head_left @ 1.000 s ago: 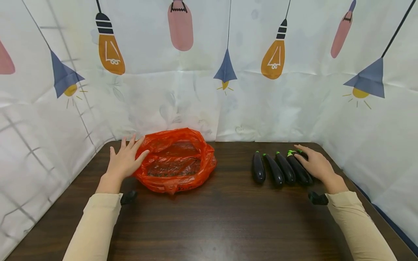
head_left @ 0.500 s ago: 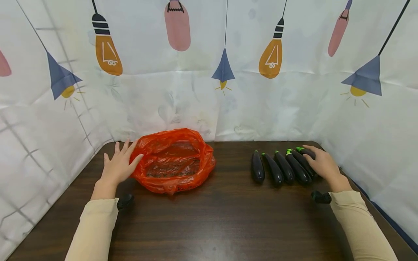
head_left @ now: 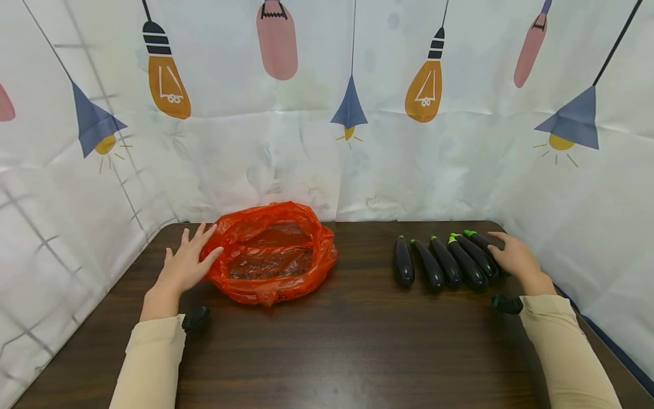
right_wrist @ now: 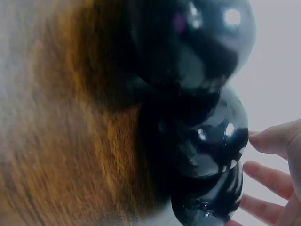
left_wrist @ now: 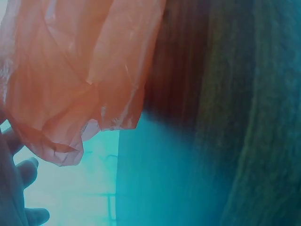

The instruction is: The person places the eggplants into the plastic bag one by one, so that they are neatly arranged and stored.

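Note:
An orange-red plastic bag (head_left: pixel 278 288) stands with its mouth wide at the left of the dark table. My left hand (head_left: pixel 180 266) is at its left side, fingers spread. In the left wrist view, the bag's thin film (left_wrist: pixel 84 61) hangs by the fingers; nothing is gripped. Several dark eggplants with green stems lie side by side at the right, the leftmost eggplant (head_left: pixel 403 262) slightly apart. Over the rightmost eggplant (head_left: pixel 481 241) is my right hand (head_left: pixel 518 260), covering its lower part. The right wrist view shows the thumb and extended fingers (right_wrist: pixel 270 179) at the eggplants' side, seemingly touching.
The wooden table (head_left: pixel 327 346) extends between and in front of both hands. A white curtain (head_left: pixel 311 153) printed with lamps and bulbs encloses the back and sides. Dark wrist straps sit at both cuffs.
My right hand has moved right across the eggplants to the rightmost one, uncovering the others. The left hand has shifted slightly left and down, still beside the bag.

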The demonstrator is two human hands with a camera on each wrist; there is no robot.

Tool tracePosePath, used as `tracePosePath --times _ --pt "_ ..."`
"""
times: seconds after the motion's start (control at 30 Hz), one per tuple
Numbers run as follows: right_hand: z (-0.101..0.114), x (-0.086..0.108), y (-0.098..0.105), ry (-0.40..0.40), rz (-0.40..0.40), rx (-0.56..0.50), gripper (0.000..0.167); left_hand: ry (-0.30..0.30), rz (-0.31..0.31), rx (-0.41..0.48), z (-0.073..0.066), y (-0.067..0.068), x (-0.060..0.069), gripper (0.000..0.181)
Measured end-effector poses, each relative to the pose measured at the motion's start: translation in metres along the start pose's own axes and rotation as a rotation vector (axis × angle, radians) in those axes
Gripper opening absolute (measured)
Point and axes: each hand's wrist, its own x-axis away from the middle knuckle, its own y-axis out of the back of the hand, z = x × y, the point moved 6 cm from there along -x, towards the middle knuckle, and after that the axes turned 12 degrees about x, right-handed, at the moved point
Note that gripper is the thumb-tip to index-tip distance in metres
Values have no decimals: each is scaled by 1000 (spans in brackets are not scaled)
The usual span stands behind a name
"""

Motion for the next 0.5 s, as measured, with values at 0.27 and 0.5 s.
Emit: tracePosePath --times 0.27,0.5 --pt "-13 2 -3 -71 70 -12 54 -8 -15 20 2 -1 3 76" --pt "-10 3 -1 -59 80 5 53 -6 -13 17 4 -3 4 76"
